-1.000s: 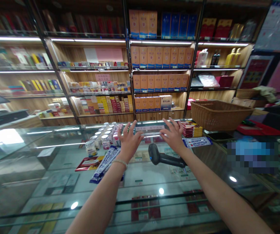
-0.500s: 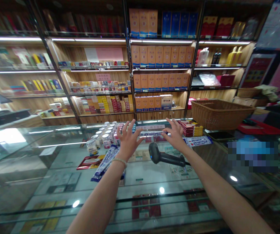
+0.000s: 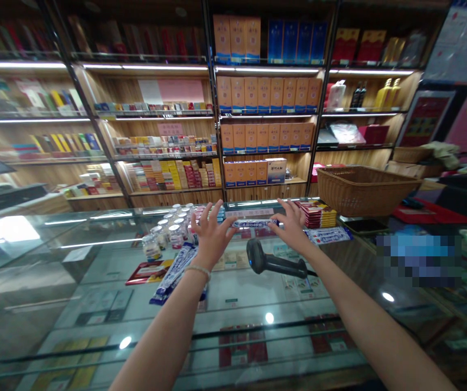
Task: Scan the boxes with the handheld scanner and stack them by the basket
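Note:
Between my two hands a slim blue-and-white stick packet (image 3: 254, 224) stretches level, just above or at the far part of the glass counter. My left hand (image 3: 211, 233), with a beaded bracelet at the wrist, pinches its left end between thumb and forefinger. At the other end, the thumb and forefinger of my right hand (image 3: 292, 225) close on the packet. The remaining fingers of both hands are raised and spread. A black barcode scanner (image 3: 274, 263) lies below the packet. More blue-and-white packets (image 3: 173, 274) lie beside my left forearm, and others (image 3: 329, 235) right of my right hand.
Small jars (image 3: 175, 236) cluster left of my left hand, near a red-and-yellow packet (image 3: 146, 272). A stack of red-and-yellow packets (image 3: 319, 214) sits at right, by a wicker basket (image 3: 367, 190). The glass counter (image 3: 233, 312) spans the front; stocked shelves (image 3: 268, 114) stand behind.
The packet between my hands has turned slightly, and its printed face shows more clearly. Both hands keep nearly the same place; the view has shifted a little.

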The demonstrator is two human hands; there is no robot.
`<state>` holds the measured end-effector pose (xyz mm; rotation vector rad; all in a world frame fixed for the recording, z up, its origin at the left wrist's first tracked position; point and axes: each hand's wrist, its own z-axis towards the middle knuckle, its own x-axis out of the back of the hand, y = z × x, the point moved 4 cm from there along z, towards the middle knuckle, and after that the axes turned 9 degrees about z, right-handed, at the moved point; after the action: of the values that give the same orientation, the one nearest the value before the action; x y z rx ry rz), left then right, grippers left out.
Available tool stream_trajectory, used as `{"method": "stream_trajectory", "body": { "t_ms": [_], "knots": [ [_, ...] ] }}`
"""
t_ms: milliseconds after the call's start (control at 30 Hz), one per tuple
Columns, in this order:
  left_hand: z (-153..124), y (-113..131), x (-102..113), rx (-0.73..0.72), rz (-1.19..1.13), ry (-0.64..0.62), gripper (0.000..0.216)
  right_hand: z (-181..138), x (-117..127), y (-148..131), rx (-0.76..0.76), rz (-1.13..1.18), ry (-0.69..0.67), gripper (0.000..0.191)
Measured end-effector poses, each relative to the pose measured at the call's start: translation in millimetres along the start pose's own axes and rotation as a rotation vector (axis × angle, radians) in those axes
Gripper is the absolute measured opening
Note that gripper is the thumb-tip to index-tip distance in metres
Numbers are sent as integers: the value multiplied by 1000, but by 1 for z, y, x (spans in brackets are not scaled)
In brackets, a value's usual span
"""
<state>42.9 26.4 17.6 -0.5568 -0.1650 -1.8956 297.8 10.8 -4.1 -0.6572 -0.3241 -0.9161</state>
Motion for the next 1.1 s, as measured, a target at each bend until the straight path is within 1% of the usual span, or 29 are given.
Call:
{"method": "stream_trajectory", "body": {
  "t_ms": [100, 233, 300, 367, 533, 600, 800, 967, 1100],
  "knots": [
    [0, -2, -1, 16, 4, 24, 19, -2, 3, -6, 63, -75, 9, 24],
    [0, -3, 0, 25, 2, 26, 18, -4, 8, -14, 154, -156, 22, 46],
    [0, -2, 0, 23, 6, 23, 18, -5, 9, -15, 171, -183, 34, 50],
    [0, -1, 0, 22, 10, 27, 18, -5, 9, -16, 177, -204, 43, 49],
    [0, -1, 0, 28, 1, 18, 18, -5, 7, -13, 185, -235, 45, 32],
    [0, -1, -1, 27, 0, 9, 19, -4, 7, -12, 184, -242, 46, 28],
    [2, 1, -1, 24, -5, -22, 19, -3, 12, -12, 176, -258, 58, 25],
    [8, 5, 2, 31, 4, -4, 19, 4, 20, -13, 140, -249, 70, 24],
    [15, 7, 5, 27, 25, 3, 20, 14, 30, -11, 157, -216, 74, 26]
  ]
}}
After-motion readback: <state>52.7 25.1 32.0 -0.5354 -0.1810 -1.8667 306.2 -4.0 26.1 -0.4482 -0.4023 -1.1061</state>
